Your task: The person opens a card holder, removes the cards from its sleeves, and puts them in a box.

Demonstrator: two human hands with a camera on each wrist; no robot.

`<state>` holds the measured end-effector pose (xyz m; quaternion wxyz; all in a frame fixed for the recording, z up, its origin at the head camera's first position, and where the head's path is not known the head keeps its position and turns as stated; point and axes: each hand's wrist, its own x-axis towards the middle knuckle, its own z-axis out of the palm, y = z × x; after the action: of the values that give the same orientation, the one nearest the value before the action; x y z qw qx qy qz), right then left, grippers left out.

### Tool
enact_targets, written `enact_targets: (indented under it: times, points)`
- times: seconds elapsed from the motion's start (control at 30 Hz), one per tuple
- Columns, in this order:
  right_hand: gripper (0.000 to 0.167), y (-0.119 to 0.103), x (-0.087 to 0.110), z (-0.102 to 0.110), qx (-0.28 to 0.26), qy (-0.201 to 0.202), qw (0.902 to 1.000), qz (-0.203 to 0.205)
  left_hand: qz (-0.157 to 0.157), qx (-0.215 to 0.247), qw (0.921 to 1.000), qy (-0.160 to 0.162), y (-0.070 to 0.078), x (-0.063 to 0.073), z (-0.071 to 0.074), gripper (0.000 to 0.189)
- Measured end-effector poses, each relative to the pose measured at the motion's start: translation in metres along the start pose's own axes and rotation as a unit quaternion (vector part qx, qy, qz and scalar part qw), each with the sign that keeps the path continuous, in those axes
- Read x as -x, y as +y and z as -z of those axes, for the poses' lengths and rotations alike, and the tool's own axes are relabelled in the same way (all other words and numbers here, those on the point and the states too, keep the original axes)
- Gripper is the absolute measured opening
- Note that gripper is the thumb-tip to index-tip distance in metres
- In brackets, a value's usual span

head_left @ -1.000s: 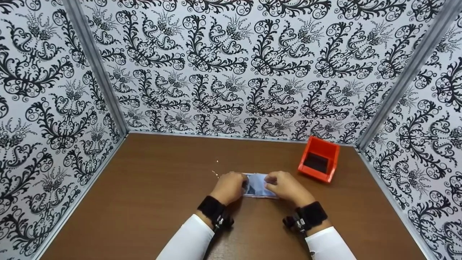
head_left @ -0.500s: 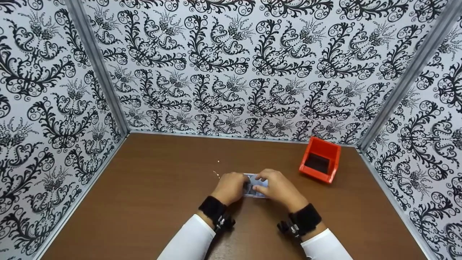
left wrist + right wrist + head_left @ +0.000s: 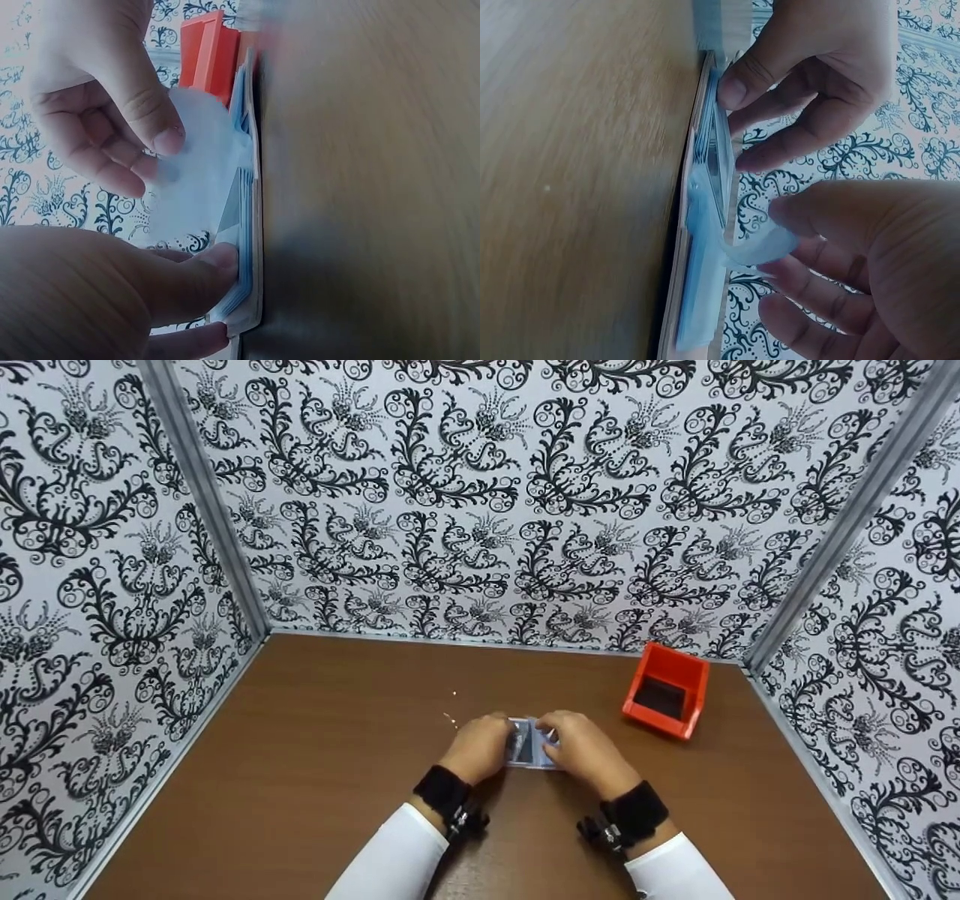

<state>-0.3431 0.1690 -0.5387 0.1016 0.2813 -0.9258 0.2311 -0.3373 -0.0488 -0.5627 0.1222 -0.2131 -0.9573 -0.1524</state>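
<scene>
An open card holder (image 3: 527, 748) with several clear plastic sleeves lies on the table between both hands. My left hand (image 3: 480, 746) grips its left side, the thumb pressing the stacked sleeves (image 3: 244, 217) in the left wrist view and a finger at the cover's edge. On the other side, my right hand (image 3: 581, 746) pinches one translucent sleeve (image 3: 763, 246) between thumb and fingers and holds it raised and bent away from the stack. In the left wrist view, the same sleeve stands up in front of the patterned wall.
A red plastic bin (image 3: 665, 691) with a dark bottom stands at the back right of the brown table (image 3: 337, 750). Small pale specks (image 3: 450, 720) lie just beyond the left hand. Black-and-white patterned walls (image 3: 480, 510) enclose the back and sides.
My right hand first moved left over the card holder, then slightly back right with a sleeve, and a darker leaf now shows between the hands. The left hand stays almost in place.
</scene>
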Motion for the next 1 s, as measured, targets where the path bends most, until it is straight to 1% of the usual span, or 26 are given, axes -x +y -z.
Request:
enact_targets:
  times: [0.1, 0.23, 0.3, 0.4, 0.47, 0.53, 0.6, 0.77, 0.93, 1.0]
  points:
    - [0.029, 0.000, -0.001, 0.003, 0.006, 0.018, 0.9996, -0.019, 0.020, 0.023, 0.9995, -0.009, 0.000, 0.000, 0.000, 0.016]
    - [0.035, 0.003, -0.002, 0.006, -0.001, 0.049, 0.9977, -0.048, 0.022, 0.024, 0.9994, -0.012, 0.000, 0.000, 0.001, 0.010]
    - [0.037, 0.006, -0.003, 0.007, -0.012, 0.053, 0.9961, -0.069, 0.020, 0.021, 0.9995, -0.012, 0.000, 0.001, 0.002, 0.009]
    - [0.037, 0.012, -0.004, 0.006, -0.038, 0.040, 0.9918, -0.116, 0.012, 0.012, 0.9998, -0.009, -0.001, 0.001, 0.002, 0.008]
    - [0.037, 0.015, -0.004, 0.006, -0.049, 0.029, 0.9878, -0.145, 0.002, 0.004, 1.0000, -0.002, -0.002, 0.002, 0.002, 0.011]
    - [0.038, 0.019, -0.005, 0.005, -0.057, 0.022, 0.9845, -0.165, -0.005, -0.006, 0.9999, 0.006, -0.002, 0.002, 0.002, 0.015]
    - [0.040, 0.023, -0.005, 0.004, -0.064, 0.019, 0.9828, -0.172, -0.009, -0.013, 0.9998, 0.011, -0.002, 0.002, 0.001, 0.017]
    - [0.053, 0.031, -0.004, 0.001, -0.077, 0.003, 0.9776, -0.196, -0.008, -0.025, 0.9996, 0.013, -0.002, 0.001, 0.000, 0.015]
    - [0.061, 0.034, -0.002, -0.001, -0.070, -0.015, 0.9732, -0.219, -0.006, -0.027, 0.9996, 0.007, -0.001, 0.001, 0.000, 0.013]
    - [0.064, 0.033, -0.002, -0.001, -0.067, -0.015, 0.9728, -0.221, -0.001, -0.026, 0.9997, 0.002, 0.000, 0.000, 0.000, 0.010]
